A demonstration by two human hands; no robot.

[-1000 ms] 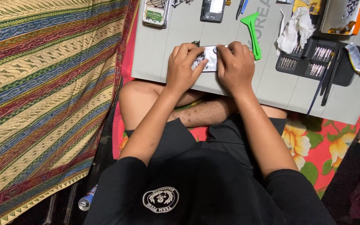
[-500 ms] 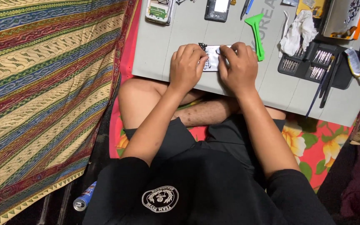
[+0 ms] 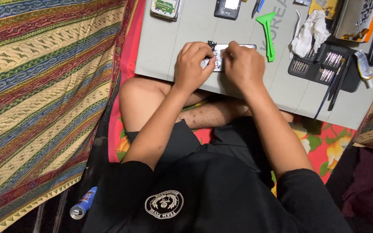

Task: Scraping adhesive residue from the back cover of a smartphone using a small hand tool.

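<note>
Seated cross-legged, a person's left hand (image 3: 191, 64) and right hand (image 3: 243, 67) both pinch a small opened phone (image 3: 234, 48) lying on the grey mat (image 3: 165, 51), beside a green pry tool (image 3: 267, 34).

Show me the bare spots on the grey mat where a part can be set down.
Free: the mat's left strip, between its left edge and the left hand, below the opened phone at the top. Also the near strip between the right hand and the black bit tray. Crowded: the top right corner, with the green pry tool, white cloth and tray.
</note>
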